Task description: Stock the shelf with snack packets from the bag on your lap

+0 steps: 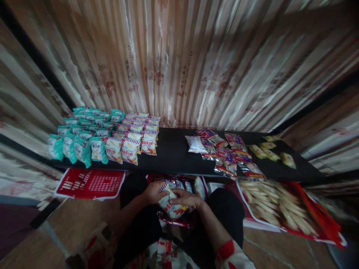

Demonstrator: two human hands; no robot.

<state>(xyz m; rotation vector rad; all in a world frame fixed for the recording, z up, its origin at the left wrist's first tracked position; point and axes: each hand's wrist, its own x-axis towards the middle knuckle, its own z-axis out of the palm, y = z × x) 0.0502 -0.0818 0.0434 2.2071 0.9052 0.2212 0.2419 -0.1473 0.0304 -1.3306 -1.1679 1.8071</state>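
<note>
A white snack bag [171, 210] with red lettering is between my two hands, above my lap. My left hand [153, 192] grips its upper left edge, fingers closed. My right hand [187, 198] holds the bag from the right, with its fingers across the front. Just behind, between my knees, a red basket [162, 219] contains more packets, partly hidden by my hands. On the black table ahead, similar white bags [130, 149] with striped edges stand in rows, beside rows of teal snack bags [82, 150].
Flat red and purple packets [226, 158] and a white packet [194, 144] lie on the black table [174, 151]. Several yellow packets [287, 160] are farther right. A red basket [91, 184] sits at lower left; another basket of pale packs [263, 203] is at right. Curtains [168, 63] hang behind.
</note>
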